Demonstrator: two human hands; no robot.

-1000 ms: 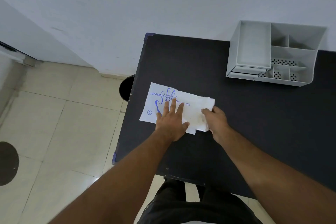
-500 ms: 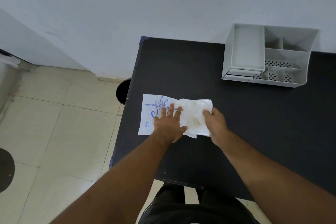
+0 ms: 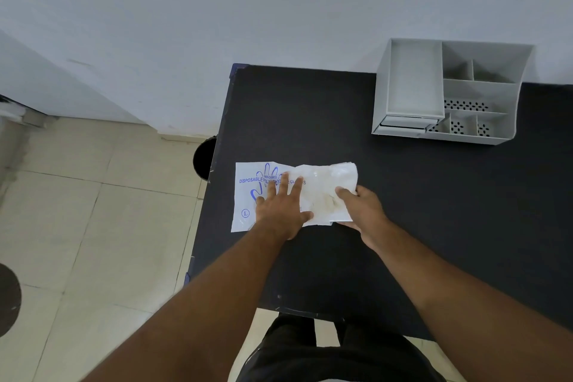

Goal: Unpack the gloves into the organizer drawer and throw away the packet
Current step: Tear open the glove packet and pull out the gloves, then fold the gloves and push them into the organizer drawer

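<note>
The left hand (image 3: 280,211) lies flat with fingers spread, pressing down the white plastic glove packet with blue printed lettering (image 3: 248,195), while the right hand (image 3: 359,211) pinches the crumpled translucent gloves (image 3: 325,186) sticking out of the packet's right end. The packet rests near the left edge of the black table (image 3: 403,226). The grey plastic compartmented organizer with a small front drawer (image 3: 449,93) stands well apart at the far right against the pale wall (image 3: 279,9), and a dark round bin (image 3: 204,158) shows on the tiled floor just left of the table.

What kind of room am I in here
Probably a plain workroom or office corner, though that's a guess: a black table against a bare white wall, a grey desk organizer, and tiled flooring.
</note>
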